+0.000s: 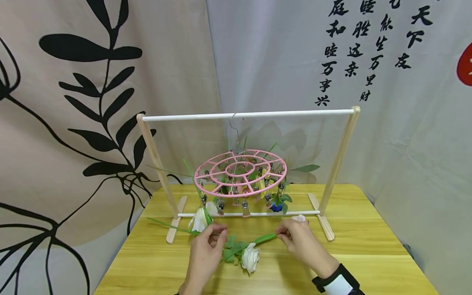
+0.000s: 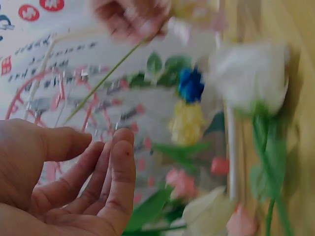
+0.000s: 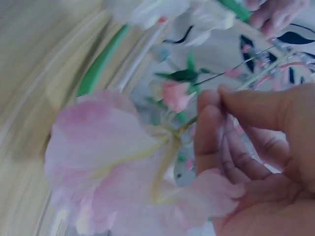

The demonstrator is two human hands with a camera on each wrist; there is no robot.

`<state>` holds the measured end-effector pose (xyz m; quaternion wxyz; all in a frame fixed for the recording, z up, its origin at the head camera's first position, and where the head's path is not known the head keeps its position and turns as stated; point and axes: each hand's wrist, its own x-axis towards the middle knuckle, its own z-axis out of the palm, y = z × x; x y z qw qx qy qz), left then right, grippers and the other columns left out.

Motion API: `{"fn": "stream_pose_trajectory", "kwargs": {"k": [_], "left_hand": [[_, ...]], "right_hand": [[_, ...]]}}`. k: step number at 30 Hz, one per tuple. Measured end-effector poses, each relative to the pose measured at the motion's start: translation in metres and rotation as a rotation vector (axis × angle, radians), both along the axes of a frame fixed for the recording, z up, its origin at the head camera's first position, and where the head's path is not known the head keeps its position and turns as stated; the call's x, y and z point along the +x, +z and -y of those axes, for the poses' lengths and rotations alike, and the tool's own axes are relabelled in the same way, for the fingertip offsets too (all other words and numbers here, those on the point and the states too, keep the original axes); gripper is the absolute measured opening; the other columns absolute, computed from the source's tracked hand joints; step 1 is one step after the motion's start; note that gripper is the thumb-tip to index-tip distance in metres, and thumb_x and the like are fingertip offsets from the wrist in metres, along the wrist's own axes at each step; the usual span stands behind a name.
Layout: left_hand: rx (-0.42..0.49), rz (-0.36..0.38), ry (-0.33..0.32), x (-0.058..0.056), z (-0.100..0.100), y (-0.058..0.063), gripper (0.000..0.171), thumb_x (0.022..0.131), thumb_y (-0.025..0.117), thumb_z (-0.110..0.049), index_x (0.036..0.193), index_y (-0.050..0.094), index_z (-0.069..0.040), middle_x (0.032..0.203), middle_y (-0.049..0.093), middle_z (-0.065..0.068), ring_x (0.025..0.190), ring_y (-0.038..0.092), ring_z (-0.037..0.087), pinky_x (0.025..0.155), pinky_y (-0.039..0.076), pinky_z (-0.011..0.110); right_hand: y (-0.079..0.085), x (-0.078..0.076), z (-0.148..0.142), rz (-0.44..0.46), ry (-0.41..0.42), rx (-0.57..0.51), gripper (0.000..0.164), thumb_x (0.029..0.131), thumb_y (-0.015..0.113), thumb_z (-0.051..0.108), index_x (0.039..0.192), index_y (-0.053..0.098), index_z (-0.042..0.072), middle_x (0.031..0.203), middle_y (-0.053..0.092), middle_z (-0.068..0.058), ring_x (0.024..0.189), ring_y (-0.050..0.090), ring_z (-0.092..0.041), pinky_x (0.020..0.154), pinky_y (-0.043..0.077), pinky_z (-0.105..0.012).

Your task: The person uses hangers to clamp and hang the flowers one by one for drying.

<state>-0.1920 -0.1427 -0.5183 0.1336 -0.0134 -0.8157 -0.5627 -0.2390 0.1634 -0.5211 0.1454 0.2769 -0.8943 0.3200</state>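
My right hand point(image 1: 300, 241) pinches the thin stem of a pale pink flower point(image 3: 113, 162) between thumb and fingertips. In the head view only a bit of that flower shows behind the hand. The stem point(image 2: 110, 76) slants toward my left hand point(image 1: 206, 254), whose fingers are loosely bent with nothing visible between them. Between the hands, a white rose point(image 1: 250, 258) with green leaves lies on the table. Beyond my left hand hangs a white flower point(image 1: 199, 220) at the edge of a round pink clip hanger point(image 1: 240, 172), which carries several flowers.
A rack of wooden legs point(image 1: 339, 162) and white bars point(image 1: 287, 114) holds the hanger by its hook. Its wooden feet point(image 1: 321, 217) stand on the yellow wooden table point(image 1: 147, 262). A printed curtain point(image 1: 177, 61) hangs behind. A blue flower point(image 1: 275, 207) hangs at the hanger's right.
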Motion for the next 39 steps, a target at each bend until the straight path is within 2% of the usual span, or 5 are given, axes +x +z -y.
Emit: {"fn": "stream_pose_trajectory", "kwargs": {"k": [9, 23, 27, 33, 39], "left_hand": [[0.139, 0.048, -0.279, -0.001, -0.041, -0.015, 0.025, 0.111, 0.083, -0.028, 0.132, 0.082, -0.013, 0.13, 0.085, 0.012, 0.107, 0.084, 0.016, 0.091, 0.068, 0.021], [0.257, -0.102, -0.163, 0.003, -0.059, -0.015, 0.007, 0.107, 0.088, -0.02, 0.111, 0.089, -0.014, 0.108, 0.087, 0.009, 0.09, 0.086, 0.017, 0.082, 0.071, 0.026], [0.276, -0.138, -0.142, 0.004, -0.059, -0.016, 0.007, 0.107, 0.087, -0.015, 0.112, 0.088, -0.01, 0.103, 0.088, 0.01, 0.088, 0.085, 0.012, 0.082, 0.073, 0.029], [0.28, -0.119, -0.13, 0.005, -0.058, -0.014, 0.008, 0.109, 0.085, -0.02, 0.113, 0.087, -0.013, 0.101, 0.088, 0.008, 0.092, 0.087, 0.025, 0.083, 0.072, 0.029], [0.294, -0.11, -0.134, 0.006, -0.059, -0.014, 0.007, 0.11, 0.084, -0.018, 0.114, 0.085, -0.012, 0.106, 0.087, 0.013, 0.095, 0.087, 0.028, 0.086, 0.073, 0.034]], "right_hand": [[0.021, 0.016, 0.035, 0.112, 0.104, -0.158, 0.014, 0.106, 0.086, 0.004, 0.107, 0.082, 0.018, 0.096, 0.085, 0.006, 0.081, 0.076, -0.001, 0.072, 0.065, -0.021], [0.029, 0.022, 0.042, 0.126, 0.196, -0.24, 0.016, 0.107, 0.086, 0.008, 0.113, 0.073, 0.014, 0.101, 0.084, 0.002, 0.087, 0.078, -0.002, 0.075, 0.068, -0.024], [0.037, 0.02, 0.041, 0.049, 0.191, -0.267, 0.021, 0.105, 0.088, 0.006, 0.12, 0.074, 0.009, 0.107, 0.082, -0.001, 0.086, 0.074, 0.0, 0.075, 0.068, -0.025], [0.057, 0.01, 0.046, -0.155, 0.081, -0.302, 0.042, 0.105, 0.089, 0.009, 0.142, 0.07, 0.001, 0.128, 0.081, -0.012, 0.087, 0.078, -0.004, 0.078, 0.071, -0.028], [0.066, 0.001, 0.052, -0.129, 0.082, -0.32, 0.038, 0.107, 0.086, 0.011, 0.143, 0.074, 0.005, 0.128, 0.083, -0.011, 0.09, 0.082, -0.01, 0.082, 0.072, -0.027]]}}
